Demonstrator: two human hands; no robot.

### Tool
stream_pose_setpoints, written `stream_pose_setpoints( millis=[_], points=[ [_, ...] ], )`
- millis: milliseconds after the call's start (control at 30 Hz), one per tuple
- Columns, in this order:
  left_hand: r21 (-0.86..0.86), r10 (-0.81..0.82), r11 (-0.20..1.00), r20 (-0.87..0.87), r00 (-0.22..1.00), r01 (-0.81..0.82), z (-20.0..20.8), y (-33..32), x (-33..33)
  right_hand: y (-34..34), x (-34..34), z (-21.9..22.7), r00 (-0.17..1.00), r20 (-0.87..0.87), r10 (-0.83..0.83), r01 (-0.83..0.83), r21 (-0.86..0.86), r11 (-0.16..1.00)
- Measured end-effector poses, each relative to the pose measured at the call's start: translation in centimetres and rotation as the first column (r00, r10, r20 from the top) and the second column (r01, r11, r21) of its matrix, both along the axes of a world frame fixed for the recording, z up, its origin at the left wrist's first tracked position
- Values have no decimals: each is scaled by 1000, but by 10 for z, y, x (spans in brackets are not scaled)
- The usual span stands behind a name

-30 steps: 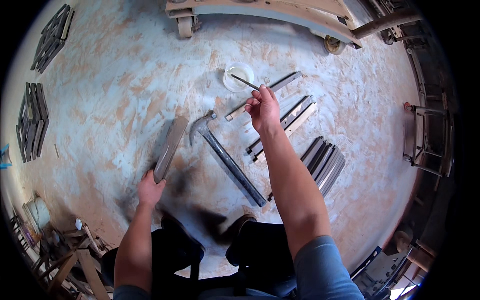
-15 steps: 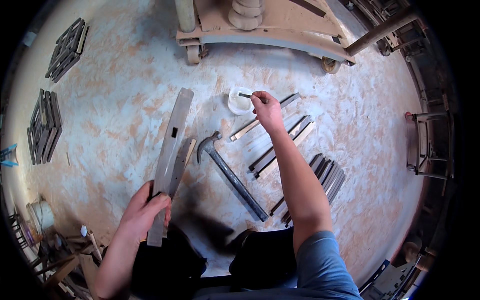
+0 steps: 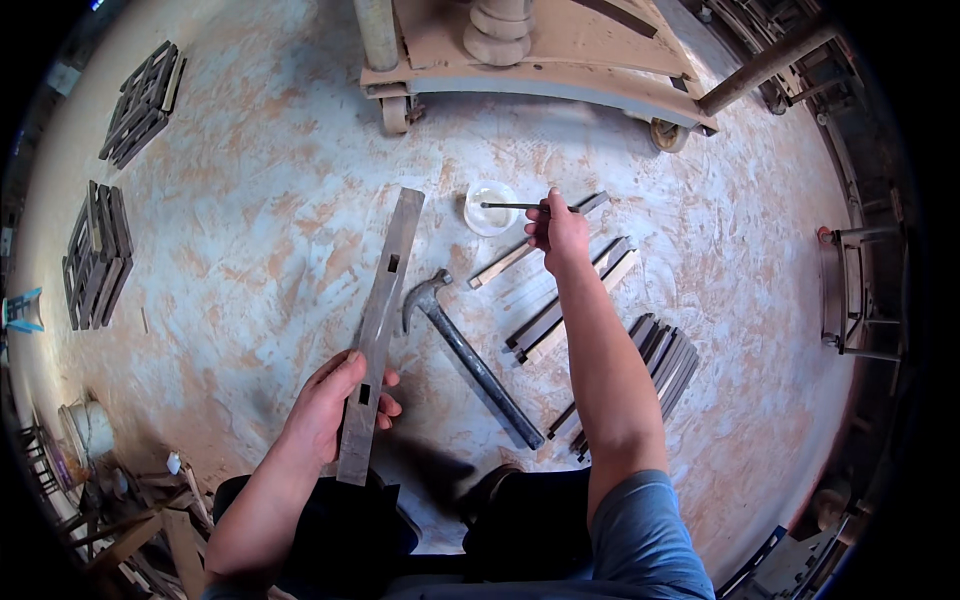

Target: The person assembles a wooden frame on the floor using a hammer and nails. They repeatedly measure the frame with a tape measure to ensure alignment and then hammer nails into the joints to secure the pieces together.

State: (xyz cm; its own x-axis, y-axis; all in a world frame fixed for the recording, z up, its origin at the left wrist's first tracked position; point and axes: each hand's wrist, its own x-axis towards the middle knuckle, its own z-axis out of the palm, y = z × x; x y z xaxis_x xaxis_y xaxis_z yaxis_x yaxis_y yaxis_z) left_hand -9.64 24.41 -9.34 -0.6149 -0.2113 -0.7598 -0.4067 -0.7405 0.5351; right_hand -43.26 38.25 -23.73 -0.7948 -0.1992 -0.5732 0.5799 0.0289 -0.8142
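Note:
My left hand [image 3: 340,400] is closed around the lower part of a long grey-brown wooden slat [image 3: 381,300] with two dark rectangular slots cut in it. The slat stands out away from me, leaning slightly right. In my right hand [image 3: 560,235] is a thin dark stick [image 3: 515,206], pinched between the fingers. Its tip is over a small round white tub [image 3: 490,222] holding a pale, whitish substance. Between my hands a claw hammer [image 3: 475,360] lies on the floor, its head pointing away from me.
Several loose wooden strips [image 3: 575,300] lie right of the hammer, with a bundle of dark strips [image 3: 665,365] nearer me. Slatted frames [image 3: 97,255] are stacked at the left. A wheeled wooden platform [image 3: 540,85] stands at the far side. Scrap wood [image 3: 150,540] fills the lower left.
The slat has moved right and turned, so its second slot now shows. My right hand has shifted right, and more of the stick is visible over the tub.

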Motion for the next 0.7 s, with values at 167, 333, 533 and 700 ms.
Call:
stream_pose_setpoints(
  millis=[167, 333, 533, 700],
  points=[
    [2, -22, 1000, -3, 1000, 22, -4, -2, -1, 8, -5, -7, 992, 118, -35, 33, 12, 999],
    [-35, -39, 999, 11, 999, 40, -2, -2, -5, 12, -8, -13, 990, 112, -81, 82, -4, 997],
    [-54, -38, 998, 40, 998, 40, 3, 0, -12, 21, -10, -19, 983, 144, -115, 122, -44, 992],
    [-96, -39, 994, 48, 998, 43, 9, -2, -17, 35, -20, 3, 971, 233, 48, -13, -149, 989]
  ],
)
